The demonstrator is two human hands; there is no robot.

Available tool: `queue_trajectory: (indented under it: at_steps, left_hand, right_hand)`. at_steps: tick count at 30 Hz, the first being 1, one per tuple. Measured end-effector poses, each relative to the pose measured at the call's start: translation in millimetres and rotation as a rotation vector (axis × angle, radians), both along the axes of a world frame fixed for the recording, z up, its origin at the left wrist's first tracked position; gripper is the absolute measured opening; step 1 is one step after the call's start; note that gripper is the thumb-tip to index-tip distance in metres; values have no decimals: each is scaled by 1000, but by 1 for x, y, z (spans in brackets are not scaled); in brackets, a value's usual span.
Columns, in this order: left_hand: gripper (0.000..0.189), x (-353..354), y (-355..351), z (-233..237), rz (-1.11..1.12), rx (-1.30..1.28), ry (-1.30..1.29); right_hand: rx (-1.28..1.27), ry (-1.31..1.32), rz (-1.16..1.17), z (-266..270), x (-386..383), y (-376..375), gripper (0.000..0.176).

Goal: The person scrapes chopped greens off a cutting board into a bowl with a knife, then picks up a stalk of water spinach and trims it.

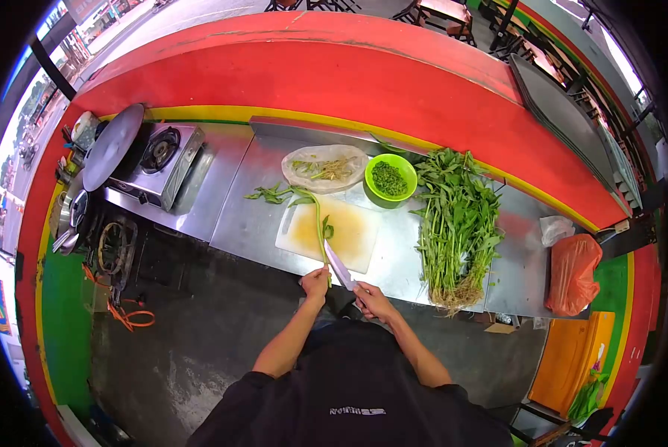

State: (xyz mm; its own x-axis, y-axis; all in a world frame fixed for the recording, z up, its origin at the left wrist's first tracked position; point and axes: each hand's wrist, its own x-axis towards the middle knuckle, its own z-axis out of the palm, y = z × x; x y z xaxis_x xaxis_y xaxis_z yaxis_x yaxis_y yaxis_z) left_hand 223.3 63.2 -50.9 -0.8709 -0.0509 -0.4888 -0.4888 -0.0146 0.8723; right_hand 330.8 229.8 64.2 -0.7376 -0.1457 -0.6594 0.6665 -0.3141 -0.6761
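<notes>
Red-painted ledge (312, 74) curves round the far side of our steel surface (237, 216). In the head view, we stand at six o'clock of a pale cutting board (353, 238) lying near the middle of the surface. One long stalk (317, 216) of leafy greens lies across the board, its leaves spilling off toward ten o'clock and its bare end pointing at us. Our left hand (316, 284) is closed on that near end, right at the board's six o'clock edge. Our right hand (371, 300) is wrapped tight round the handle of a knife (339, 267). The blade is aimed toward eleven o'clock with its tip beside the stalk. We cannot tell whether the edge touches it.

At one o'clock of the board a green bowl (367, 181) holds finely chopped green pieces. At twelve o'clock a pale plate (293, 175) carries a scatter of stringy trimmings. At three o'clock lies a thick bundle (457, 216) of whole greens, roots toward us.

We judge the chopping to be at an early stage. The bowl holds a modest heap, one stalk is under the knife, and the bundle, by far the larger share, lies uncut.

A gas stove (162, 160) with a grey lid (112, 145) stands at ten o'clock, and an orange bag (572, 272) sits at four o'clock.
</notes>
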Motion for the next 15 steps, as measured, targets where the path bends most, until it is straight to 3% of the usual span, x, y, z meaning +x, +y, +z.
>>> queue_trajectory:
  at_steps: [15]
  left_hand:
    - [25,-1,3,20,-29,57,-19]
  right_hand:
    - [158,77,53,5,0,0,41]
